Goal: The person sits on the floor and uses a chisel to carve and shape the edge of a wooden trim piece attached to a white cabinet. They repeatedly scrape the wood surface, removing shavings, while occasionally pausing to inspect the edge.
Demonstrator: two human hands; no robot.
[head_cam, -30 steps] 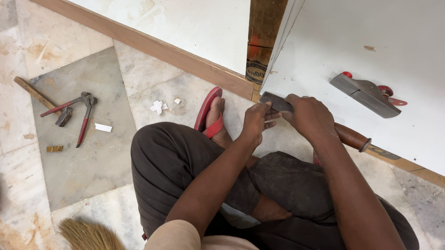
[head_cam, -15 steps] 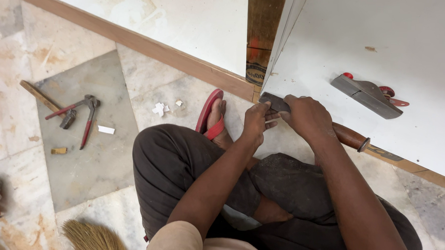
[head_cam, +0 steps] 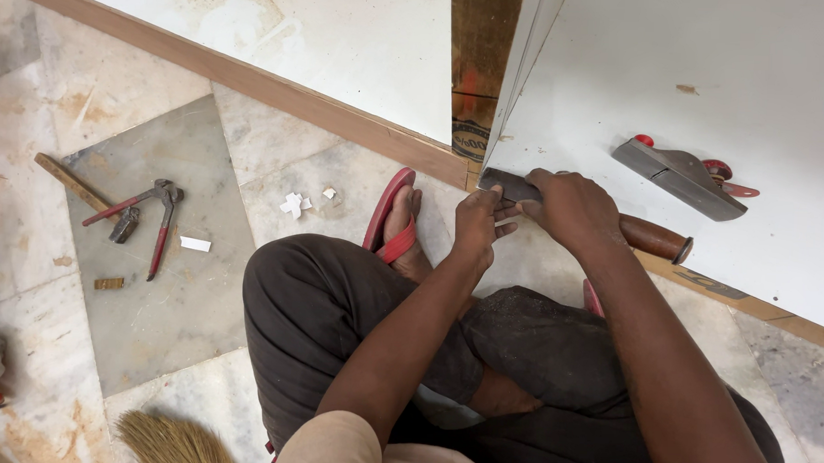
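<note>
I sit cross-legged on the floor at the corner of a white laminated board (head_cam: pixel 709 78). My right hand (head_cam: pixel 568 208) is closed around a chisel (head_cam: pixel 654 238) with a brown wooden handle, its flat metal blade lying against the board's lower left edge. My left hand (head_cam: pixel 479 222) pinches the blade end near the corner with fingers and thumb. A metal hand plane (head_cam: pixel 679 175) with red knobs rests on the board, to the right of my hands.
Another white board (head_cam: pixel 346 37) with a wood edge lies up left. Red-handled pincers (head_cam: pixel 157 215) and a wooden-handled hammer (head_cam: pixel 76 188) lie on the marble floor at left, with paper scraps (head_cam: pixel 294 204). A broom (head_cam: pixel 172 442) shows at the bottom, and a red sandal (head_cam: pixel 390 217) is on my foot.
Both hands stay on the chisel at the board's corner with only slight shifts. The view has drifted a little; nothing else moved.
</note>
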